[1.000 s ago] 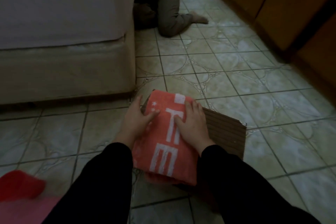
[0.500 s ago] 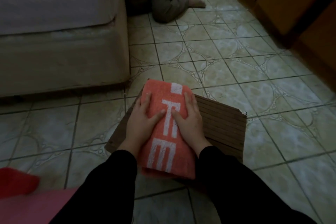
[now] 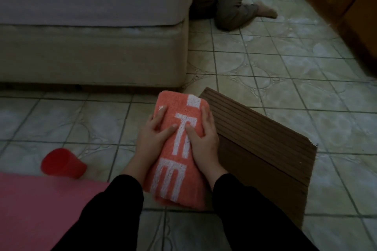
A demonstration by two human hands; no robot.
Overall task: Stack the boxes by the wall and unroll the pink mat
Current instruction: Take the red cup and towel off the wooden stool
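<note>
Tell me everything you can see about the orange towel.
The towel is coral-orange terry cloth with large white block lettering, folded into a long thick pad. It lies partly on brown cardboard on the tiled floor, near the bed base. The left hand and right hand rest on it, fingers spread flat along its sides.

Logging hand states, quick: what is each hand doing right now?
Left hand: open, fingers spread flat, pressing the folded orange towel.
Right hand: open, fingers nearly straight, resting on the same towel's right side.
</note>
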